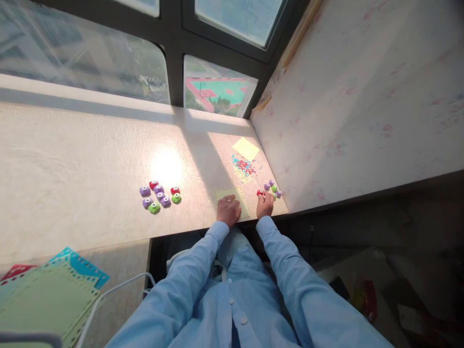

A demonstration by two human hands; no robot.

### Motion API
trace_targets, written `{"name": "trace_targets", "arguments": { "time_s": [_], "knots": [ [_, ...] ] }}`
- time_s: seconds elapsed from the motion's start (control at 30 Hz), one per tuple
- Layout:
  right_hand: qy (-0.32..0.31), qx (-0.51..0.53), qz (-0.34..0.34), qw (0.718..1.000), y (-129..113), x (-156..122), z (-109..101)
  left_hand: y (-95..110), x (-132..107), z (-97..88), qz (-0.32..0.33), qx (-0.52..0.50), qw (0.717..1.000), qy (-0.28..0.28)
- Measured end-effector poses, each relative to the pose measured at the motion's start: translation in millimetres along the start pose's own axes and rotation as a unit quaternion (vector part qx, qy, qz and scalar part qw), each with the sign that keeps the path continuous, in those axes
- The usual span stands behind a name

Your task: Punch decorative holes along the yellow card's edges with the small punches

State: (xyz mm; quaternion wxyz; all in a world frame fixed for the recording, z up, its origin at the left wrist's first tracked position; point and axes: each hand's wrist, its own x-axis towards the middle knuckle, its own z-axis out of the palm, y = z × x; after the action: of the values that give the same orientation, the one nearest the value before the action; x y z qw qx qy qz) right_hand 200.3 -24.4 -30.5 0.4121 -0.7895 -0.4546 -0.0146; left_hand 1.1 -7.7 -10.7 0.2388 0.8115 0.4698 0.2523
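Note:
My left hand (229,210) lies flat on a light green paper sheet (232,195) with punched edges, near the front edge of the windowsill counter (79,159). My right hand (265,205) is closed on a small red punch (260,193) just right of the sheet. A few purple and green punches (272,187) sit beside that hand. A group of several purple, red and green punches (159,195) lies further left. A yellow sheet (245,148) and a heap of coloured paper bits (243,168) lie beyond the green sheet.
A wall (362,111) rises right of the counter, and a window (108,63) runs along the back. Stacked green, blue and red punched sheets (47,295) lie at the lower left, with a white cable (116,290) beside them.

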Motion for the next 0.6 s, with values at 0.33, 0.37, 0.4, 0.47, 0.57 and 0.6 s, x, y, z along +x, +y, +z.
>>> {"name": "trace_targets", "arguments": {
  "time_s": [0.33, 0.37, 0.4, 0.47, 0.57, 0.6],
  "knots": [
    [-0.130, -0.031, -0.169, 0.977, -4.0, -7.5, -5.7, -1.0, 0.9, 2.2, 0.002, 0.011, 1.000, 0.012],
    [-0.155, -0.032, -0.184, 0.970, -4.3, -6.6, -6.2, -1.2, 0.9, 2.4, 0.001, 0.013, 1.000, 0.014],
    [-0.178, -0.027, -0.197, 0.964, -4.6, -5.5, -6.7, -1.4, 0.8, 2.7, 0.001, 0.015, 1.000, 0.015],
    [-0.214, -0.003, -0.211, 0.954, -4.8, -3.1, -7.3, -1.8, 0.5, 2.9, 0.000, 0.019, 1.000, 0.017],
    [-0.231, 0.035, -0.208, 0.950, -4.7, -0.9, -6.4, -2.4, -0.3, 2.2, 0.004, 0.031, 0.999, 0.014],
    [-0.231, 0.045, -0.205, 0.950, -4.8, -0.9, -5.7, -2.4, -0.4, 1.7, 0.006, 0.036, 0.999, 0.012]
  ]
}}
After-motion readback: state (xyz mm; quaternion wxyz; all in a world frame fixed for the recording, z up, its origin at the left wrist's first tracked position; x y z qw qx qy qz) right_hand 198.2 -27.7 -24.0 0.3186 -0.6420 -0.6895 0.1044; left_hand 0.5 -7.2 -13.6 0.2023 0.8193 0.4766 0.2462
